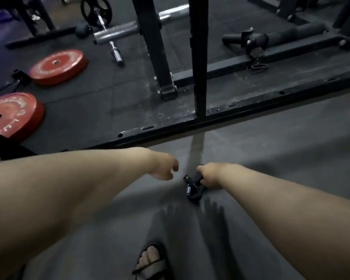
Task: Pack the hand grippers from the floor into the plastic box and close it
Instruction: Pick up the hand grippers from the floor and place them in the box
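A black hand gripper (192, 187) with a metal spring is down at the grey floor in the middle of the view. My right hand (209, 175) is closed around its handles, fingers curled downward. Just to its left, my left hand (165, 166) hangs with its fingers curled under and nothing visible in it. Both arms reach forward and down. No plastic box shows in the frame.
A black steel rack base (220, 116) and upright (199, 57) run across just beyond my hands. Two red weight plates (58, 66) (8, 114) lie at the left. A barbell (109, 39) and bench parts sit farther back. My sandalled foot (152, 259) is below.
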`<state>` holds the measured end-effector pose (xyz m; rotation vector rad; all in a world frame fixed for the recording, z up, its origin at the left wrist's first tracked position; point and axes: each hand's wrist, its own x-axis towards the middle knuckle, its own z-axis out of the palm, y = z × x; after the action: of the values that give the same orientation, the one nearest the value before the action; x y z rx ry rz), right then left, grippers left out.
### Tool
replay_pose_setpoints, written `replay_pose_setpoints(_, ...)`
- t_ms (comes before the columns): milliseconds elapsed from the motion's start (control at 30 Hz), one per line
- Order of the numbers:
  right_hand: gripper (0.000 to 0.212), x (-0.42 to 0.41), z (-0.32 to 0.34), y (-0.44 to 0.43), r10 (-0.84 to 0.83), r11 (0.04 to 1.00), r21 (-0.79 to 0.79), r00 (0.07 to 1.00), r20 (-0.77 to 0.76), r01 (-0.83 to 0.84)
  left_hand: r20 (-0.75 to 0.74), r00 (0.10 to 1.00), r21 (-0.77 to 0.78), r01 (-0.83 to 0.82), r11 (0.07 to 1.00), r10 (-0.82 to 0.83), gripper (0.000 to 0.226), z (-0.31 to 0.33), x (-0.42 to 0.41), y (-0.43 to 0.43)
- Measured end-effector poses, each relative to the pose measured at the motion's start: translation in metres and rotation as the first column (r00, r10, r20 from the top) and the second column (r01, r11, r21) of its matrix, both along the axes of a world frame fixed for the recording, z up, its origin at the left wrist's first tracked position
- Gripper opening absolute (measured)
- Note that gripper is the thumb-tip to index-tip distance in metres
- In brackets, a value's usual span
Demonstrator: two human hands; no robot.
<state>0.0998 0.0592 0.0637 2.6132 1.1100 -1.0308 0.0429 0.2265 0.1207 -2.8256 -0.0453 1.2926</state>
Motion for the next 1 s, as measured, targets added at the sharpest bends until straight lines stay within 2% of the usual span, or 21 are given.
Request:
replay_pose_setpoints(133, 0.049, 0.008, -0.038, 0.01, -0.008, 0.998, -0.07, 1.0, 0.021, 0.009, 0.009, 1.0, -0.079, 0.025, 0.997, -0.024, 0.055, -0.053, 0.018, -0.003)
replay_pose_setpoints(233, 0.054, 0.016, -0.065, 0.018, -0.018, 0.997, -0.072, 1.0, 0.012, 0.018, 0.027, 1.0, -0.163, 0.006, 0.987, -0.002, 0.042, -0.088, 0.03, -0.015)
replay_pose_setpoints(333, 0.063, 0.021, -0.083, 0.021, 0.139, 0.979, -0.16, 0.989, 0.056, -0.129, 0.008, 0.999, -0.221, -0.038, 0.975, 0.04, 0.032, -0.117, 0.037, -0.018)
replay_pose_setpoints(433, 0.058, 0.025, -0.099, 0.021, 0.278, 0.941, -0.23, 0.955, 0.109, -0.248, 0.02, 0.997, -0.228, -0.068, 0.971, 0.074, 0.037, -0.134, 0.039, -0.014)
replay_pose_setpoints(600, 0.043, 0.026, -0.11, 0.022, 0.37, 0.929, -0.114, 0.899, 0.234, -0.352, 0.027, 0.991, -0.274, -0.12, 0.954, 0.132, 0.036, -0.146, 0.036, -0.016)
replay_pose_setpoints(700, 0.037, 0.023, -0.107, 0.02, 0.428, 0.903, -0.098, 0.853, 0.3, -0.418, 0.031, 0.981, -0.299, -0.172, 0.939, 0.19, 0.039, -0.149, 0.028, -0.022)
replay_pose_setpoints(767, 0.043, 0.023, -0.102, 0.014, 0.455, 0.89, -0.13, 0.84, 0.295, -0.436, 0.046, 0.974, -0.334, -0.195, 0.922, 0.223, 0.044, -0.151, 0.023, -0.024)
replay_pose_setpoints(867, 0.076, 0.018, -0.088, 0.002, 0.469, 0.883, -0.175, 0.84, 0.274, -0.436, 0.084, 0.964, -0.401, -0.198, 0.894, 0.251, 0.045, -0.148, 0.022, -0.031)
replay_pose_setpoints(933, 0.08, 0.013, -0.078, -0.006, 0.426, 0.903, -0.167, 0.873, 0.236, -0.396, 0.119, 0.967, -0.419, -0.158, 0.894, 0.226, 0.04, -0.14, 0.023, -0.036)
replay_pose_setpoints(1000, 0.075, 0.009, -0.068, -0.017, 0.367, 0.927, -0.147, 0.915, 0.169, -0.345, 0.121, 0.977, -0.423, -0.108, 0.9, 0.175, 0.034, -0.132, 0.023, -0.041)
